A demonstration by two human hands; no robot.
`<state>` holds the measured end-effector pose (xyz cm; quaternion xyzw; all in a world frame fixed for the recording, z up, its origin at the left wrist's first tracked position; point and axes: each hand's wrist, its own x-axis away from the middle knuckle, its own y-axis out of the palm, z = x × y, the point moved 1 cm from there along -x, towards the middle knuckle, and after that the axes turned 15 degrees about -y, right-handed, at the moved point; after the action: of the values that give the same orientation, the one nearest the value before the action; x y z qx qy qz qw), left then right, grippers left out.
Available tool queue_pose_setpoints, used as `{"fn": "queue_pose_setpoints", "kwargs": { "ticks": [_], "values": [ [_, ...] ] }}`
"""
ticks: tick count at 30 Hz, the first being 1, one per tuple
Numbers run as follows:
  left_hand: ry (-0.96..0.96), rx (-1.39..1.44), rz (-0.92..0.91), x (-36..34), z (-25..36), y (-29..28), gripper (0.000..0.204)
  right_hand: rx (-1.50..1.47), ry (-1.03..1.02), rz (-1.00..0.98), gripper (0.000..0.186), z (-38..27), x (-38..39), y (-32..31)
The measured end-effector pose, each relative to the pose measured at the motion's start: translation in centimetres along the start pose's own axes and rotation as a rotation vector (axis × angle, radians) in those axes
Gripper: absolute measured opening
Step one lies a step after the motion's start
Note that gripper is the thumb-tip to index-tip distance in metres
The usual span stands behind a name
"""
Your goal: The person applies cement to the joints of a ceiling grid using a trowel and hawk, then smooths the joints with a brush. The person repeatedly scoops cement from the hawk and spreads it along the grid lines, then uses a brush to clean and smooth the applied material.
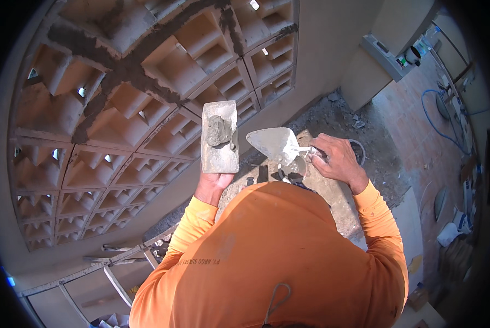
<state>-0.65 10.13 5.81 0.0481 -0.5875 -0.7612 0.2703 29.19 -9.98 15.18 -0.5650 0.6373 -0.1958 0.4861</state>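
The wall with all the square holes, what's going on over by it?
A person in an orange shirt is working beside the wall of hollow blocks. The left hand holds a pale board with a grey lump on it, probably mortar. The right hand grips a pointed trowel, its blade apart from the board. Dark grey bands cover some joints between the blocks.

To the left, a big tan wall of blocks (119, 123) full of square holes, with bits of bright light (82, 92) in some gaps. Next to it, a plain wall (332, 49). Down low, bumpy dirt (373, 142) with sunny spots. Off right, a reddish floor (406, 109). Lower left, a ladder-like frame (118, 285).
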Motion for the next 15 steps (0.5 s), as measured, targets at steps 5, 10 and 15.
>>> {"fn": "queue_pose_setpoints", "kwargs": {
  "ticks": [5, 10, 15],
  "values": [
    [0.112, -0.008, 0.118, -0.8, -2.2, 2.2, 0.034, 0.082, -0.088, -0.021, 0.028, -1.8, -1.0, -3.8],
    [0.121, -0.083, 0.129, -1.2, -2.8, 2.9, 0.036, 0.142, -0.074, -0.138, 0.025, -2.5, -1.9, -6.4],
    [0.116, -0.100, 0.181, -1.8, -3.2, 2.9, 0.037, 0.192, -0.064, -0.330, 0.019, -3.3, -3.9, -8.2]
  ]
}}
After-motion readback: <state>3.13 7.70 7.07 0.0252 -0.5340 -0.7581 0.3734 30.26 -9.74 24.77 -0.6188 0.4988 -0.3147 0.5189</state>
